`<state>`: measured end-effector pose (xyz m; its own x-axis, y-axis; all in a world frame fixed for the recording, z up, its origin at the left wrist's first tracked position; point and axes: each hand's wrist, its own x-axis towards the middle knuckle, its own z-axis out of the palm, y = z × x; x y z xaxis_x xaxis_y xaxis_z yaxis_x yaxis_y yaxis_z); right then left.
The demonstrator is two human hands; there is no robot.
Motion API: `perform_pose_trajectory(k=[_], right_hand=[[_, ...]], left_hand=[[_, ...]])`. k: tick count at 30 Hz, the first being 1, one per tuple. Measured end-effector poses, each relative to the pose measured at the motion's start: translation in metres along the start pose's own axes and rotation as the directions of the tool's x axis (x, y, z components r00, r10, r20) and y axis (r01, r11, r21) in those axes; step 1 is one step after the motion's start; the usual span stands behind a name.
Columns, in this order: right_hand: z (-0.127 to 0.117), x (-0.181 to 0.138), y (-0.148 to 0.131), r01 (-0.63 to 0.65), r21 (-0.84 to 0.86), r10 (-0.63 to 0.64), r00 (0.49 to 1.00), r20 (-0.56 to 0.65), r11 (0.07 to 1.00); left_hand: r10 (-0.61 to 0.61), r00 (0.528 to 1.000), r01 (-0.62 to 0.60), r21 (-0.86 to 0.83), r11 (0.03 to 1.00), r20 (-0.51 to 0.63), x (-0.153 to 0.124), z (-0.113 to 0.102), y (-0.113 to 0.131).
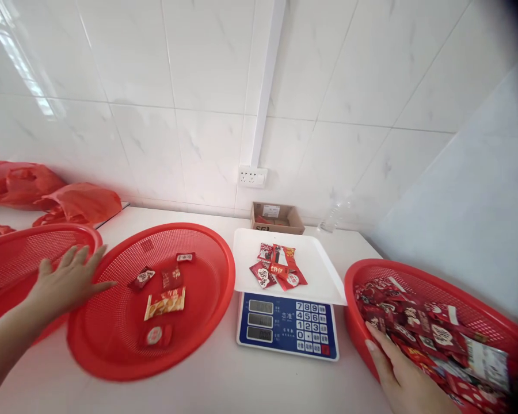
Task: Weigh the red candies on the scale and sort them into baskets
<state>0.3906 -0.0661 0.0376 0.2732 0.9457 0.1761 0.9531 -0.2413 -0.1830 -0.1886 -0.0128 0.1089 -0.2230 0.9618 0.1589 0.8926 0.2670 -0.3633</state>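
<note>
My left hand [67,284] is open with its fingers spread, over the side of the far-left red basket [8,247] and the rim of the middle one. The middle red basket [207,322] holds several small wrapped snacks, among them a clear-and-red packet [164,303]. My right hand [408,374] lies at the near rim of the right red basket [358,270], two digits stretched out; its other fingers are hidden. Many dark red snack packets [414,319] fill that basket. On the scale's white tray [319,276] lies a small pile of red snack packets [280,267].
A blue-fronted digital scale [287,325] stands between the middle and right baskets. Behind it are an open cardboard box [280,217] and a clear plastic item [334,215]. Red plastic bags [82,202] lie back left. A power socket [252,176] is on the tiled wall.
</note>
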Motion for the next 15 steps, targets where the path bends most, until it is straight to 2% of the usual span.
perform_pose_trajectory(k=[2,4,5,9,13,15], right_hand=[[-0.001,0.000,-0.001,-0.007,-0.002,0.007,1.000,0.011,1.000],[-0.001,0.000,-0.001,0.009,-0.013,-0.009,1.000,0.001,1.000],[-0.001,0.000,0.000,0.021,-0.022,-0.021,1.000,-0.004,1.000],[0.004,0.000,0.007,0.073,-0.070,-0.076,0.996,-0.038,0.995],[0.009,0.001,0.012,0.144,-0.096,-0.155,0.981,-0.116,0.985],[0.012,0.002,0.015,0.142,-0.091,-0.154,0.979,-0.133,0.986]], left_hand=[[-0.069,0.983,0.072,-0.015,0.997,0.171,0.012,0.010,-0.019],[-0.033,0.947,0.069,-0.102,0.992,0.321,0.026,0.016,-0.030],[0.001,0.934,0.053,-0.142,0.988,0.357,0.032,0.017,-0.032],[0.091,0.951,-0.056,-0.124,0.991,0.296,0.045,0.011,-0.025],[0.171,0.958,-0.147,-0.117,0.982,0.229,0.043,0.002,-0.012],[0.215,0.954,-0.188,-0.140,0.972,0.211,0.043,-0.001,-0.008]])
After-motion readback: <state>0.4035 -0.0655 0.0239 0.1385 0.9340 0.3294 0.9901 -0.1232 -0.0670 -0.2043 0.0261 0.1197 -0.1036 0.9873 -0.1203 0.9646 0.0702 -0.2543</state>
